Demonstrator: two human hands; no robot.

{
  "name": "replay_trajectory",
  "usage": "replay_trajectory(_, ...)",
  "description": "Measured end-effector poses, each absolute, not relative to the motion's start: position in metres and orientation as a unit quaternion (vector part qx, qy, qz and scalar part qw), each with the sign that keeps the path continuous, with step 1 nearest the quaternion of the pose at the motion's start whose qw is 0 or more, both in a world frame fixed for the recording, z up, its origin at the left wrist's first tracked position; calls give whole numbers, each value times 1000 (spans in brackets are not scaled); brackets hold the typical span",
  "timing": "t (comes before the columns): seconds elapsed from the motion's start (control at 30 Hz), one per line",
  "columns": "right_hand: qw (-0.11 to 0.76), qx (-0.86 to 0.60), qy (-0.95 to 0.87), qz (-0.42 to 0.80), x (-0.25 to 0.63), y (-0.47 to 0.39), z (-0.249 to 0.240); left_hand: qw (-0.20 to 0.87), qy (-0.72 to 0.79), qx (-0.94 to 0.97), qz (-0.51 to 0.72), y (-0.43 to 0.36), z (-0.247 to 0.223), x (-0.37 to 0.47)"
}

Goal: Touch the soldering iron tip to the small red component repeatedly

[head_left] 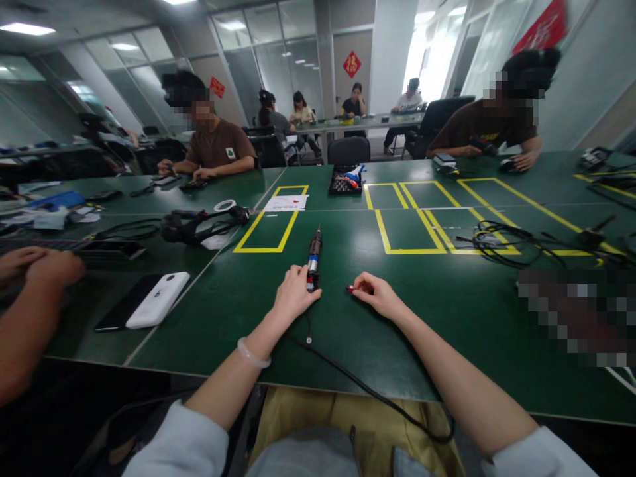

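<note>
My left hand (293, 295) is closed around the rear part of an electric screwdriver (314, 250). The tool is dark with a silver and a blue band, and its thin bit points away from me. A black cable (358, 381) runs from below that hand across the table's front edge. Near the hand hangs a thin cord with a small round end (309, 340). To the right, my right hand (377, 295) pinches a small red, white and black piece (350, 289) between thumb and fingers; its kind is too small to make out.
Yellow tape outlines (258, 250) mark the green table (338, 358). A black tray (345, 182) with blue and red items stands ahead. A white phone-like item (159, 299) lies left, beside a co-worker's arm (34, 311). Black cables (489, 242) tangle at right. Other people sit opposite.
</note>
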State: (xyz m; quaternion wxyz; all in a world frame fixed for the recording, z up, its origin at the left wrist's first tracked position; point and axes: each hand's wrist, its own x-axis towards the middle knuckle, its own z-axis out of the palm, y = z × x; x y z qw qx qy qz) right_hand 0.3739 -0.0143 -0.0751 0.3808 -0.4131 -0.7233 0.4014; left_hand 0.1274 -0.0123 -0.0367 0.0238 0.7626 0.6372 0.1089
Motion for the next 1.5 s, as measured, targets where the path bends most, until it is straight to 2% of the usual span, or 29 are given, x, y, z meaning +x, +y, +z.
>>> replay_trajectory(0.2, 402, -422, -735, 347, 374, -12, -81, 41, 585, 798, 137, -20, -43, 183)
replay_trajectory(0.43, 383, -415, -763, 313, 375, -11, -83, 47, 561, 815, 139, -25, -44, 198)
replay_trajectory(0.8, 398, -425, -752, 308, 375, -15, -73, 14, 567, 812, 135, -23, -43, 202)
replay_trajectory(0.97, 400, -424, -722, 372, 378, -15, -75, -2, 574, 806, 143, -20, -44, 201)
replay_trajectory(1.2, 380, -418, -724, 395, 377, -18, -71, -28, 566, 814, 125, -22, -43, 169)
replay_trajectory(1.5, 362, -428, -724, 402, 377, -16, -73, -57, 634, 769, 59, -20, -38, 69)
